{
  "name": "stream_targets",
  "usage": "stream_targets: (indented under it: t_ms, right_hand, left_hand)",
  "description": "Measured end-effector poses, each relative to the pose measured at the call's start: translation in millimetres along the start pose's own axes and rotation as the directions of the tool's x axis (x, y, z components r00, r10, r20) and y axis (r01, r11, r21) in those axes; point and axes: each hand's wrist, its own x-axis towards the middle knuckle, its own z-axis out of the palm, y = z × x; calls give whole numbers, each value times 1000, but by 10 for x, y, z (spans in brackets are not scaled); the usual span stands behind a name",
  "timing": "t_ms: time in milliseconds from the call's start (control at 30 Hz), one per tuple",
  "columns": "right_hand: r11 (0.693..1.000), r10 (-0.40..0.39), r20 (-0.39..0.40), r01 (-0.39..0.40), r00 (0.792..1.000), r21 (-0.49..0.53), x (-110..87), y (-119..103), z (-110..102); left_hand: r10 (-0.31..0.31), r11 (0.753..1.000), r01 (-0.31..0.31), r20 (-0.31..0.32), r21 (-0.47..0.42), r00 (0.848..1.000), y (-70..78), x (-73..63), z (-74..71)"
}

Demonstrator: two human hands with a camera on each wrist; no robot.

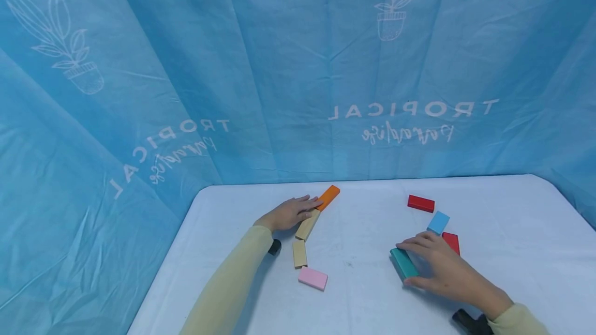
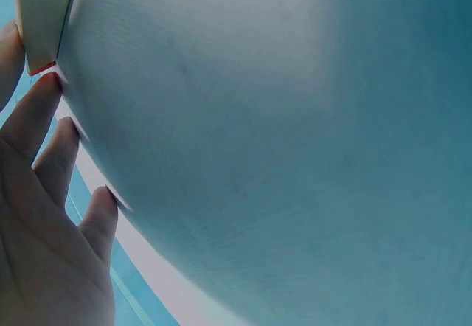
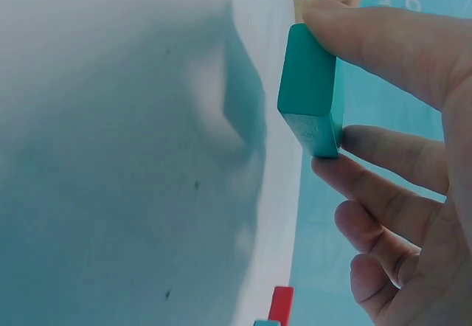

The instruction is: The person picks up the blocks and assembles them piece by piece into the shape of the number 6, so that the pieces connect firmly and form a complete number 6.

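Note:
My left hand (image 1: 289, 214) reaches over a tan wooden block (image 1: 307, 226), its extended fingers touching the block's far end. An orange block (image 1: 328, 198) runs on from that end, right at the fingertips. In the left wrist view the tan block (image 2: 43, 16) shows against the fingers, and the thumb is out of sight. My right hand (image 1: 435, 262) grips a green block (image 1: 404, 263) between thumb and fingers. The right wrist view shows the green block (image 3: 308, 71) pinched along its sides, with its shadow beside it on the cloth.
A second tan block (image 1: 300, 255) and a pink block (image 1: 313, 278) continue the line toward me. On the right lie a red block (image 1: 421, 203), a blue block (image 1: 438, 222) and another red block (image 1: 451, 242), partly behind my right hand. A blue printed curtain (image 1: 288, 76) hangs behind the white table (image 1: 363, 211).

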Motion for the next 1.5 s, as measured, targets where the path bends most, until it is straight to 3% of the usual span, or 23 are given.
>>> stream_targets:
  t_ms: [333,600,967,1500]
  right_hand:
    - [998,-52,28,51,998,35,109,-108,71]
    - [995,-74,97,67,993,77,181,-207,111]
    - [989,-122,181,105,976,101,273,-343,156]
    - [971,-225,244,197,943,135,415,-510,281]
  left_hand:
    - [1,1000,-1,-1,-13,1000,-4,-5,-7]
    - [6,1000,-6,3,-12,1000,4,-11,-11]
    - [-16,1000,16,-3,-12,1000,-5,15,0]
    - [-43,999,43,0,-14,999,10,15,14]
